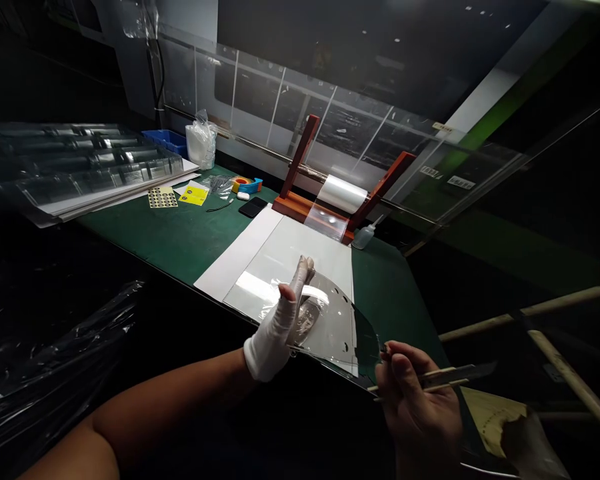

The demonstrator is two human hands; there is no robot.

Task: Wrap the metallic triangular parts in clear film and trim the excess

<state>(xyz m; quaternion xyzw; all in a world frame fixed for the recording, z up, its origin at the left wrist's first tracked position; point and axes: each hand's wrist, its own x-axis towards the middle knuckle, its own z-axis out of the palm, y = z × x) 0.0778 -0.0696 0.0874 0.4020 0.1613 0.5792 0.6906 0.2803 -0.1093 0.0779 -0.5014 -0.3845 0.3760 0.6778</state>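
My left hand wears a white glove with the fingertips bare. Its fingers are stretched out flat along a clear curved plastic sheet, steadying it over the white board. My right hand, bare, is closed around a thin metal tool like tweezers, with a dark blade-like piece pointing right. The right hand hovers at the sheet's lower right edge, just off the table's front corner.
A roll of clear film hangs on a red-brown stand behind the board. A phone, tape dispenser, sticker sheets, a blue bin and stacked clear trays lie to the left on the green mat. Black plastic wrap fills the lower left.
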